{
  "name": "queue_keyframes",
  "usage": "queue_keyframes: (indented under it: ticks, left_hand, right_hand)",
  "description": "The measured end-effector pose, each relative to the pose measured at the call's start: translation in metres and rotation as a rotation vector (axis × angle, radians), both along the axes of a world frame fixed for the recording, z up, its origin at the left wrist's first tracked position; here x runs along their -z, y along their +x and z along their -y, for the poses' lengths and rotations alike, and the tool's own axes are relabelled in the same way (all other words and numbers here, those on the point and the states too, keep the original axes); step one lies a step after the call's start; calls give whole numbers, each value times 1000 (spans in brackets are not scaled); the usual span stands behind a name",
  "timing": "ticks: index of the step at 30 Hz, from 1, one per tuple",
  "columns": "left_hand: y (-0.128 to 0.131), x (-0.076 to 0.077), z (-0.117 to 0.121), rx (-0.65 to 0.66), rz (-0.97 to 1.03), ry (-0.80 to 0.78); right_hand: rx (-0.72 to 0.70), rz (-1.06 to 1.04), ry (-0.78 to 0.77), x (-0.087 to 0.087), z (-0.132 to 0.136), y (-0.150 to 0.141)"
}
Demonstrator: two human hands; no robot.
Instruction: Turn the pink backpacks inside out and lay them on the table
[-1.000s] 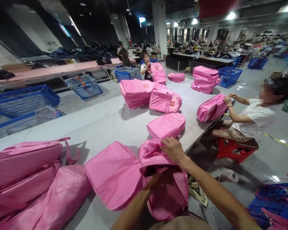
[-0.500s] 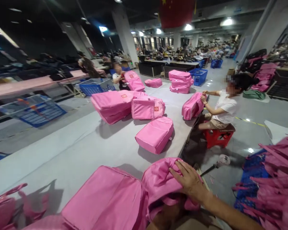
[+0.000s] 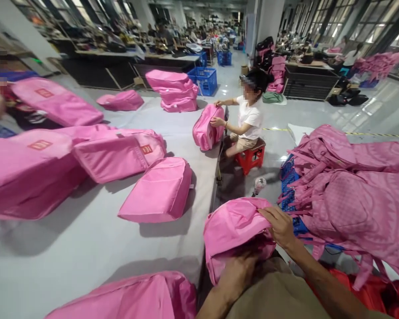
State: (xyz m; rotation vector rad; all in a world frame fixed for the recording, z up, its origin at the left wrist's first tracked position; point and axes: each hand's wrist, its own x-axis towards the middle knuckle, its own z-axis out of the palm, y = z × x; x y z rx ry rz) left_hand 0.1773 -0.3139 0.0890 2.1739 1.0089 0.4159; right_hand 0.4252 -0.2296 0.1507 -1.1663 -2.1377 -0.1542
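While I work at the edge of the grey tabletop (image 3: 86, 248), these lines tell the scene.
Bag: a pink fabric bag (image 3: 234, 232) sits on my lap, just off the tabletop's near corner.
Right hand: my right hand (image 3: 281, 228) lies on the bag's top, its fingers (image 3: 267, 214) pinching a fold of cloth.
Left hand: my left hand (image 3: 236, 272) is under the bag's lower edge, partly hidden; I cannot tell whether its fingers are clenched.
Look: bright pink, soft and crumpled, bulging, shaded underneath.
Nearby: a flat pink bag (image 3: 158, 190) lies on the tabletop; a seated co-worker (image 3: 249, 119) handles another beyond.
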Motion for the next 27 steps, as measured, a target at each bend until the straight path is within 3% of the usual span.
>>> queue_keyframes:
  ticks: [3, 5, 7, 9, 12, 16, 23, 27]
  left_hand:
    - [9, -10, -18, 9, 147, 294]
    - [15, -14, -49, -149, 178, 476]
    - [24, -13, -91, -279, 146, 522]
    - [35, -9, -137, -266, 123, 466]
    - [55, -2, -195, -144, 167, 347]
    - [78, -2, -248, -207, 219, 96]
    - [84, -38, -338, -381, 218, -484]
    - [79, -26, -376, -385, 390, -986]
  right_hand:
    - [83, 12, -65, 9, 10, 31]
    - [122, 23, -103, 17, 9, 46]
    - [151, 15, -108, 25, 1, 58]
    - [180, -10, -80, 32, -13, 68]
    - [227, -65, -57, 39, -43, 81]
    - [241, -119, -205, 45, -92, 97]
    - [76, -265, -922, 58, -221, 123]
    - [95, -422, -1237, 85, -292, 107]
